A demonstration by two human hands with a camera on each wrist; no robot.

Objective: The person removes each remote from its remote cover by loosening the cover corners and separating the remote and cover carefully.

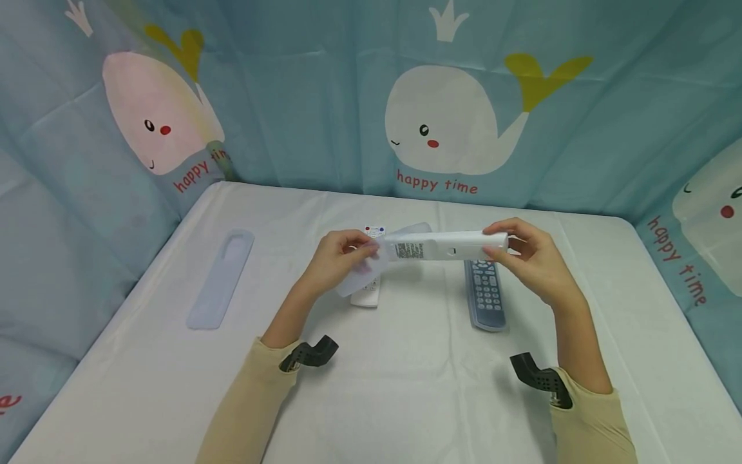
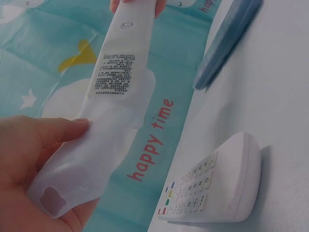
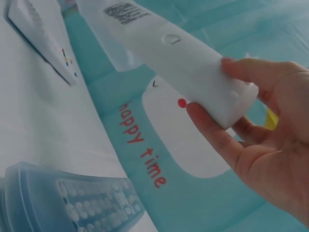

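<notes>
Head view: nearest the camera, two beige sleeves [image 1: 249, 399] with wrist camera mounts; above them both hands hold a white remote [image 1: 446, 245] level over the table [image 1: 406, 386]. Right hand [image 1: 536, 261] pinches the remote's right end between thumb and fingers; left hand [image 1: 339, 258] grips a clear silicone cover [image 1: 371, 270] at the remote's left end. On the table lie a second white remote [image 1: 368, 293] beneath the left hand, a grey remote in a blue cover [image 1: 485, 293] beneath the right, and a spare clear cover [image 1: 221, 278] well apart to the left. Left wrist view: thumb and fingers pinch the loose cover [image 2: 91, 159]; the remote's labelled back [image 2: 116, 72] sits partly inside it. Right wrist view: fingers [image 3: 217, 135] and thumb clamp the bare end of the remote [image 3: 188, 67]. Judgement: the cover is only partly seated on the remote; next move likely calls for a firm hold on the bare end while the left hand works the cover along the body.
</notes>
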